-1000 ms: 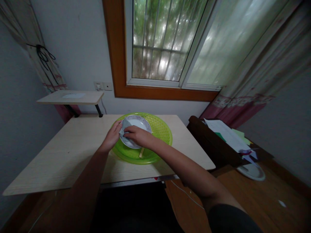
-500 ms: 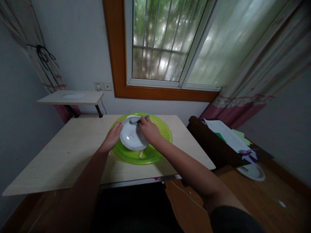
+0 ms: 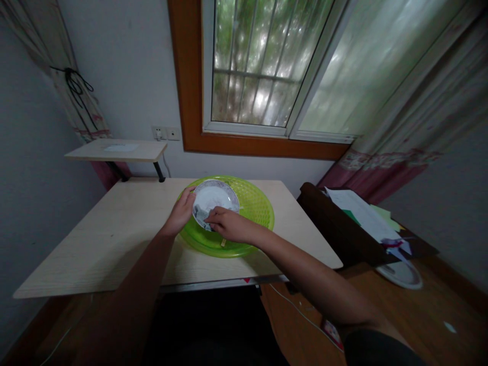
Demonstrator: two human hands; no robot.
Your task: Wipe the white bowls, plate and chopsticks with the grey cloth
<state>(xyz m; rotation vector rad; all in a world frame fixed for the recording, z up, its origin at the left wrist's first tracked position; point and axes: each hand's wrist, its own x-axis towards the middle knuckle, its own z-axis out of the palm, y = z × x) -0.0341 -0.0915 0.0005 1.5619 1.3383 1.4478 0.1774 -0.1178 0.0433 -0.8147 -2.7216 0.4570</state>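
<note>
From the head camera: grips the left rim of a pale plate [image 3: 219,192] with the left hand [image 3: 182,209], fingers closed at its patterned edge. Pinches a grey cloth [image 3: 201,213] in the right hand [image 3: 227,223], fingers closed on it, and presses it to the near part of the plate. Keeps the plate over a round green tray [image 3: 256,203], inner face up; cannot tell whether touching the tray or raised just above it. Beside the near rim of the plate, inside the tray, shows the end of a small pale stick [image 3: 223,243], rest hidden.

Under the tray, a light wooden table [image 3: 125,229]. At the table's far left, a raised shelf [image 3: 148,151] on black legs, with a white sheet [image 3: 122,147] lying on top. Behind, a wall socket [image 3: 165,133] and a window [image 3: 255,86] in a wooden frame, between curtains. To the right of the table, dark brown furniture [image 3: 324,213] bearing papers [image 3: 358,208]; on the floor near it, a round white object [image 3: 404,277], partly hidden.
</note>
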